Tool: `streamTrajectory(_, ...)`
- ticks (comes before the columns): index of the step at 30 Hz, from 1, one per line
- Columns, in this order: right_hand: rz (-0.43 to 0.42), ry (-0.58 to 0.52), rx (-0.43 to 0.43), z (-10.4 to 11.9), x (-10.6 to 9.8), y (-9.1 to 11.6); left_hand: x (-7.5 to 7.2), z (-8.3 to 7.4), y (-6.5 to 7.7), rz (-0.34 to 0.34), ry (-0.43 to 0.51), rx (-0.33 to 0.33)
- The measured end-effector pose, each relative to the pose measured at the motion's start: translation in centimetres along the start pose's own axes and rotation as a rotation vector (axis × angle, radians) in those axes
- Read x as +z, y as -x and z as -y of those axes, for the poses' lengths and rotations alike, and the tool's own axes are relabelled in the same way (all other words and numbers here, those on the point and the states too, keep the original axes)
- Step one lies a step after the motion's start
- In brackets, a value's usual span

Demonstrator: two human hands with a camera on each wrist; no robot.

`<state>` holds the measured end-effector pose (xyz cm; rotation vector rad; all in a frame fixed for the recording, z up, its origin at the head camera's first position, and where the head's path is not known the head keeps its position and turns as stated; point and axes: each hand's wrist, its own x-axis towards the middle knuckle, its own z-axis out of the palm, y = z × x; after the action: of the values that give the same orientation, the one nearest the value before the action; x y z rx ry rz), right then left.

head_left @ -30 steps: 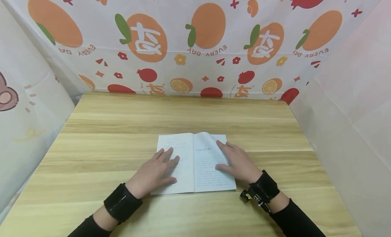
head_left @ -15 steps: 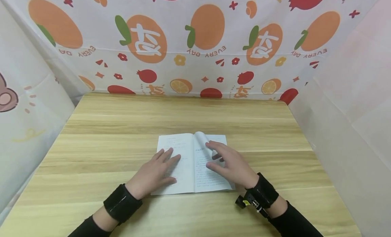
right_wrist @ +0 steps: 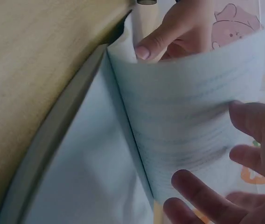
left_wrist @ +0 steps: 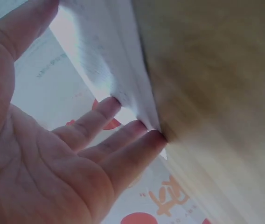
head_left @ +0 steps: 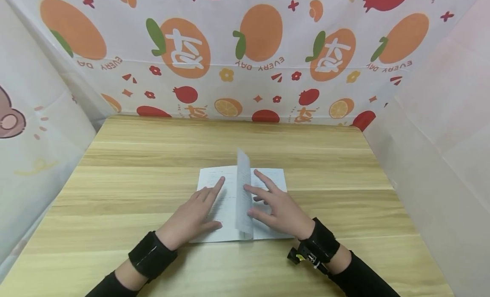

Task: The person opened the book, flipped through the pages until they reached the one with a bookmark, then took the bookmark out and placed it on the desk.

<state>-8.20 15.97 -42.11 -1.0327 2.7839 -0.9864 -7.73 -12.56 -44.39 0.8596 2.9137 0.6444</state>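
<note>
An open book (head_left: 269,232) with printed text lies near the middle of the table in the head view. One leaf (head_left: 243,207) stands nearly upright at the spine, curving slightly. My left hand (head_left: 191,216) rests on the left page, its fingers spread along the outer edge and the index finger pointing up the page. In the left wrist view its fingertips (left_wrist: 158,139) meet the page edge. On the leaf's right side, my right hand (head_left: 285,212) has extended, spread fingers. The right wrist view has its fingertips against the raised leaf (right_wrist: 184,107), without a pinch.
The wooden table (head_left: 153,148) runs back to a fruit-patterned cloth (head_left: 264,84). Pale cloths hang at the left (head_left: 34,195) and right (head_left: 432,169). Each wrist wears a black band (head_left: 153,254).
The right hand has moved left, bringing the leaf up from the right page to stand at the spine. The left hand stays in place; its index finger has straightened forward.
</note>
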Motion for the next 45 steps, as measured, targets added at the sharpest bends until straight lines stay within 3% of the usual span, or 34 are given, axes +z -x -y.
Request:
streamTrajectory(7, 0.050, 0.141, -0.075, -0.3, 1.0, 0.0, -0.3, 0.2, 0.1, -0.010, 0.043, 0.029)
streamTrajectory(14, 0.088, 0.245, -0.142, -0.9, 1.5, 0.4, -0.7, 0.1, 0.2, 0.019, -0.024, 0.101)
streamTrajectory(18, 0.069, 0.233, -0.087, -1.2, 1.3, 0.6, -0.9, 0.2, 0.2, 0.029, -0.046, 0.103)
streamTrajectory(24, 0.065, 0.246, 0.004, -2.3, 0.7, 1.0, -1.1, 0.5, 0.4, -0.014, -0.084, 0.116)
streamTrajectory(36, 0.104, 0.261, 0.149, -4.6, -0.5, 2.1, -0.7, 0.3, 0.0, 0.013, -0.092, -0.025)
streamTrajectory(45, 0.119, 0.270, 0.271, -5.8, -1.3, 2.4, -0.4, 0.4, -0.4, -0.017, -0.079, 0.034)
